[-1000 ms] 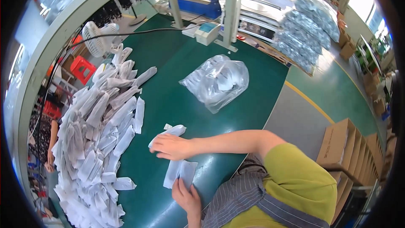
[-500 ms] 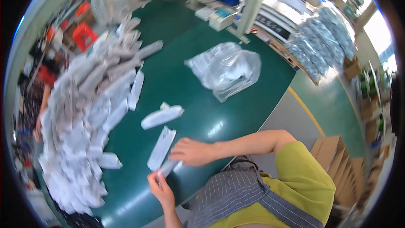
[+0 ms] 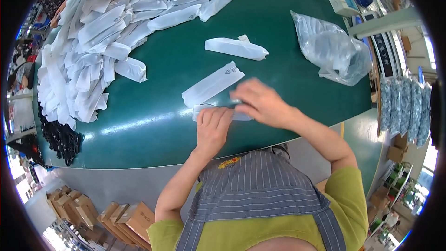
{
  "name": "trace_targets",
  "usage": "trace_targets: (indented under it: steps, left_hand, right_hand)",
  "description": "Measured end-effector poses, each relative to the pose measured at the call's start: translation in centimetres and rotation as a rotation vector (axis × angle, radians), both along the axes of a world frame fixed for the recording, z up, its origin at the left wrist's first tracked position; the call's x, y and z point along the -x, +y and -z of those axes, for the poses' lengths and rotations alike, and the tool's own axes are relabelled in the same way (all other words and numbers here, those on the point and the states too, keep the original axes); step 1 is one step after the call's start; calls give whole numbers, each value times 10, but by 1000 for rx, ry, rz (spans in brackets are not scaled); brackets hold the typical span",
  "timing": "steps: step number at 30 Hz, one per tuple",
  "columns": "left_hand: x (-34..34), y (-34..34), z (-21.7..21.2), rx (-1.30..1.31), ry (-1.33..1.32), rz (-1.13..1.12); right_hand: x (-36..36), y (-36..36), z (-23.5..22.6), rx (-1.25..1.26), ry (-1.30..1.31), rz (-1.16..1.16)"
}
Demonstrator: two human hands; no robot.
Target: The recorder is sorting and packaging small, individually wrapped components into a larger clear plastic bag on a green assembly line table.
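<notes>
A slim white plastic-wrapped packet [image 3: 241, 115] lies at the front of the green table, partly hidden beneath my hands. The fingers of my left hand [image 3: 213, 130] curl over its middle and grip it against the tabletop. Just above its right end, my right hand [image 3: 264, 104] is slightly blurred, thumb and fingers apart, with nothing visible between them. Right behind the gripped packet rests another white packet [image 3: 212, 85] with a small printed mark. Farther back lies a third one [image 3: 236, 49], a small pale tag sticking out behind it.
A large heap of white packets [image 3: 100, 32] covers the table's left and far side. Black items [image 3: 60, 135] are bunched at the left edge. To the right sits a clear plastic bag [image 3: 332, 49]. Cardboard boxes [image 3: 132, 223] stand on the floor; another person's arm shows far left.
My view has swung, so the table sits differently in it. My right hand has come off the packet and lifted; my left hand now lies over the packet instead of holding its near end.
</notes>
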State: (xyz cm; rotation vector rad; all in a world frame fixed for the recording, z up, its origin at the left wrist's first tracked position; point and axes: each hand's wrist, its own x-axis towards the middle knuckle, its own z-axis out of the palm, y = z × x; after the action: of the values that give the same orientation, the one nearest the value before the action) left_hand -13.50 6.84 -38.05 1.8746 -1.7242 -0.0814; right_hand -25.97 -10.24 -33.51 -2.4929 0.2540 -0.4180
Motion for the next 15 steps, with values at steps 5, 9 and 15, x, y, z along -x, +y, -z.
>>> trace_targets:
  steps: [5, 9, 15]
  left_hand:
    - [3, -12, -5, 16, -15, 58]
    - [-9, -24, -13, 39, -130, 15]
    - [-22, -32, -10, 7, 53, 129]
  right_hand:
    - [-35, -33, 21, 339, -91, -24]
    - [-18, -23, 11, -116, 194, -114]
    - [-9, -60, 5, 230, -64, 263]
